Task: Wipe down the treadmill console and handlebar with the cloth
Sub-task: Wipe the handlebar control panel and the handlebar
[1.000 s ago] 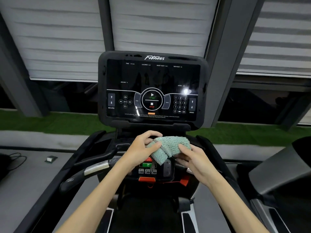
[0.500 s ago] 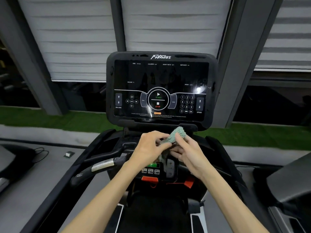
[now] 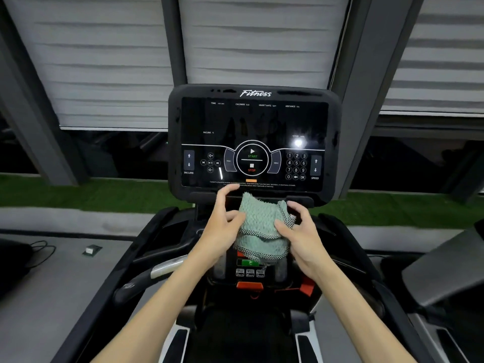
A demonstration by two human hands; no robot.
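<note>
Cloth [image 3: 259,224]: one, gripped by two hands, left [image 3: 222,227] and right [image 3: 301,238], below one console [image 3: 255,121].

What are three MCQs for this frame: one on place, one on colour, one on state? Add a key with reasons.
1. Where is the cloth?
A) draped over a handlebar
B) between the left hand and right hand, below the console screen
C) on the floor

2. What colour is the cloth?
A) red
B) pale green
C) yellow

3. What state is the cloth in?
A) spread flat on the screen
B) hanging from one hand
C) bunched up, off the screen

Key:
1 B, both hands hold it just under the screen.
2 B, its weave is pale green with a dark-speckled hem.
3 C, it is crumpled in folds and lies below the glass.
</note>
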